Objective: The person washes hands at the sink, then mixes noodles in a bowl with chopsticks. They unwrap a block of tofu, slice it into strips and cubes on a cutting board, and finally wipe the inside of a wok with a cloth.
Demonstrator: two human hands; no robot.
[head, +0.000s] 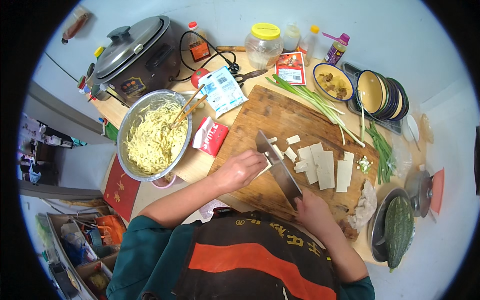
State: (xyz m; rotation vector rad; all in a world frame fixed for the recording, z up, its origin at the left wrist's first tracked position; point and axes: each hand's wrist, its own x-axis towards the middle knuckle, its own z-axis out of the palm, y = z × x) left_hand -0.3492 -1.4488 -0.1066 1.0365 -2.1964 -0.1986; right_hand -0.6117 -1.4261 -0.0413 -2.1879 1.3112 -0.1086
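Note:
My right hand grips a broad metal cleaver, its blade standing on edge across the wooden cutting board. To the left of the blade, my left hand holds a piece of tofu, partly hidden by the fingers. Small cut tofu pieces lie just beyond the blade. Further right rest several flat tofu slabs, with chopped scallion at the board's right side. A crumpled cloth sits on the right edge.
Left of the board stands a metal bowl of pale shreds with chopsticks. Behind it is an electric cooker. Scallions cross the board's far edge. A bowl of food and stacked bowls stand back right; a green squash lies nearer.

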